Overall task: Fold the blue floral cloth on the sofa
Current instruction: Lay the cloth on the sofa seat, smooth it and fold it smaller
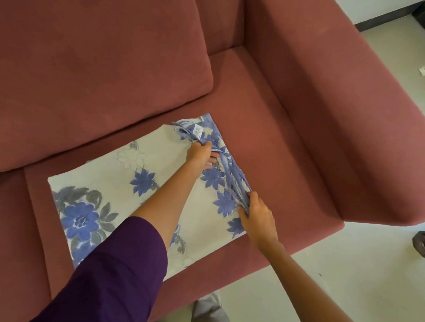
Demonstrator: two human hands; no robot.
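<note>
We see the blue floral cloth point(123, 181) lying flat on the seat of the red sofa point(292, 145), already doubled into a rectangle. Moving right, the left hand point(200, 154), out of a purple sleeve point(114, 273), pinches the bunched blue edge near a small white label point(197, 130). Further right, the right hand point(257, 217) is closed on that same gathered edge.

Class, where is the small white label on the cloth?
In the head view, the white label sits near the blue floral cloth's far right corner, just beyond the left hand.
</note>
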